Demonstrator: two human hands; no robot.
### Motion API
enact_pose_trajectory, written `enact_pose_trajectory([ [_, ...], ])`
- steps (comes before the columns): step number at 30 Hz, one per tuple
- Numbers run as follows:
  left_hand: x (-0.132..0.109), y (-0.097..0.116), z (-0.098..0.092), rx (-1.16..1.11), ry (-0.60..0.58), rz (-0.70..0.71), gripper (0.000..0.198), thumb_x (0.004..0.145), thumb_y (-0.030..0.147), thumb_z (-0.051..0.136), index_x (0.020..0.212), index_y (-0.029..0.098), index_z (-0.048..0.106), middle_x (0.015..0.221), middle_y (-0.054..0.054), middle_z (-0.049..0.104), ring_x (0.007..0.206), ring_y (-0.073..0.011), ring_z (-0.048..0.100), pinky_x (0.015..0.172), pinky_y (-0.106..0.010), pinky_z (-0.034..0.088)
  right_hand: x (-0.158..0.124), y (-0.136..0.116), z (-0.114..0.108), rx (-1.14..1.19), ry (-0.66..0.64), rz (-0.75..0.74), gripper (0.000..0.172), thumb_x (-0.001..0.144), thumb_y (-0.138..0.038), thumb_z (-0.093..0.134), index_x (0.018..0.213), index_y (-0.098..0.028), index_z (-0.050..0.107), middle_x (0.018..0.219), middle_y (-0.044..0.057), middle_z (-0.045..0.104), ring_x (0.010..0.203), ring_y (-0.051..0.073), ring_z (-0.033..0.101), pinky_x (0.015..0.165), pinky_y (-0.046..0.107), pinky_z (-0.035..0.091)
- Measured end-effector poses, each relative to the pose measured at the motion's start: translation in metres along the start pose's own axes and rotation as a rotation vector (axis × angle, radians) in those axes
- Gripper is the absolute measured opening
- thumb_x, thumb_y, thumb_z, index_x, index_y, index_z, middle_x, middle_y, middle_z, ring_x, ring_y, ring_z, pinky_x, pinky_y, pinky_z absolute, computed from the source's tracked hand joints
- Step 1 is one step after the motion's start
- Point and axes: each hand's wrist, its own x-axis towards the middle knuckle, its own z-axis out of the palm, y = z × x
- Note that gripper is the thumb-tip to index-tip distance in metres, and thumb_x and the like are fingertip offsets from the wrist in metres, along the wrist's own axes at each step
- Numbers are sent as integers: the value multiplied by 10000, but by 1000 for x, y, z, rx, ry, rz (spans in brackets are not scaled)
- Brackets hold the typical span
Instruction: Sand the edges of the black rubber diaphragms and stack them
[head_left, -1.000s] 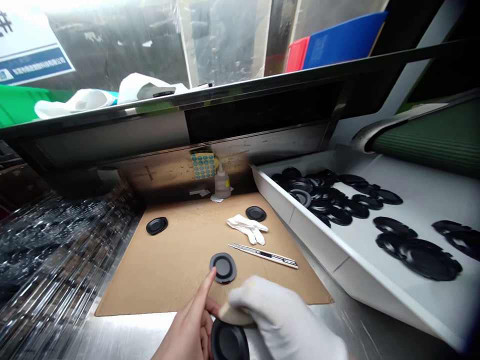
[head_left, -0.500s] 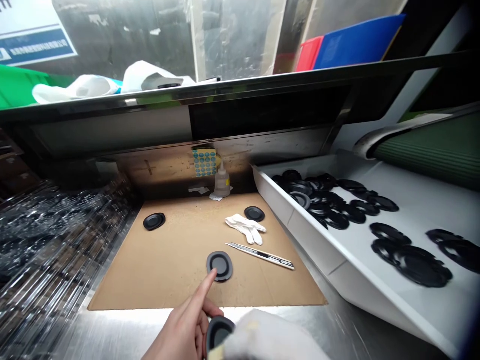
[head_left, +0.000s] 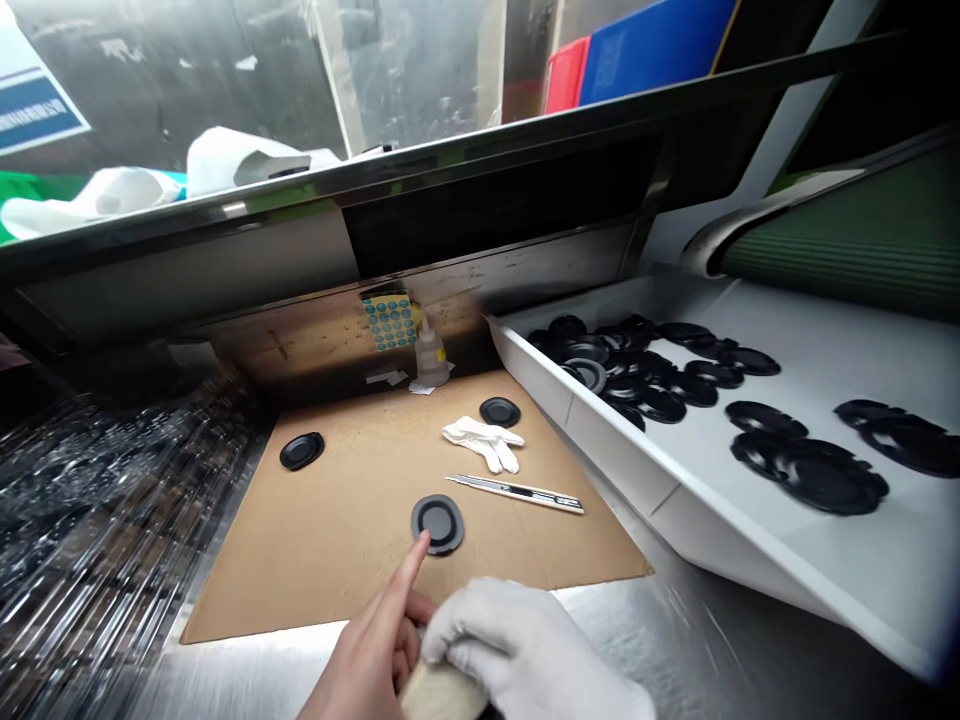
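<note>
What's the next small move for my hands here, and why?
Probably lift the forefinger of the bare left hand off the black oval disc. Its tip seems to touch the disc's edge on the cardboard sheet, while the gloved right hand grips a pale pad, so bare skin might mark the disc.

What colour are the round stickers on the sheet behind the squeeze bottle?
The round stickers are light blue; the head view shows them best.

on cardboard sheet (head_left: 337,560): three rubber discs (head_left: 437,524); cotton glove (head_left: 480,442); utility knife (head_left: 517,493) | right of sheet: tray (head_left: 600,455) holding more discs (head_left: 660,403)
</note>
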Motion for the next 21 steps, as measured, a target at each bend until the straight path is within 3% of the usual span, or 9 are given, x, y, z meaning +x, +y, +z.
enact_pose_trajectory([
  [3,0,2,-1,-26,-25,-20,1377,618,436,975,1711,349,142,1203,-74,597,653,-112,521,568,-229,450,-2,1,0,-111,32,-75,222,912,-247,581,856,-253,795,914,28,793,880,225,712,865,332,528],
  [5,-1,3,-2,-8,-25,-5,1382,617,417,990,1710,350,148,1133,-56,611,734,-155,567,625,-243,477,-2,2,-1,-109,69,-157,164,901,-288,639,873,-249,796,906,24,789,859,214,706,833,316,513],
  [8,-1,4,-1,-25,-13,-27,1389,595,425,996,1707,346,167,1141,-61,603,702,-136,545,607,-238,462,1,4,-4,-92,7,-273,169,900,-336,663,884,-248,806,865,19,790,809,202,710,791,304,503],
  [11,-2,4,0,-71,-27,-62,1408,590,405,997,1706,384,138,1208,-66,578,646,-100,521,541,-211,420,2,7,-4,-62,31,-215,303,954,-307,536,863,-209,808,879,63,788,841,216,724,818,317,526],
  [13,-3,3,1,-42,-9,-22,1348,621,339,971,1701,389,165,1146,-46,603,697,-125,551,575,-212,421,0,8,-1,8,47,-200,267,939,-309,570,859,-217,808,891,51,785,849,209,723,821,303,527],
  [16,-4,3,3,-26,12,-10,1287,637,297,922,1698,374,197,1163,-62,614,648,-101,518,569,-222,414,-4,6,1,-23,-32,-159,173,913,-313,651,840,-270,801,819,4,767,805,196,704,786,277,525],
  [21,-2,9,1,-111,-9,-113,1410,557,341,984,1705,357,166,1226,-89,579,640,-94,516,507,-196,399,-5,-13,-17,-100,-56,-107,147,916,-412,705,898,-305,803,821,4,765,851,224,695,811,281,563],
])
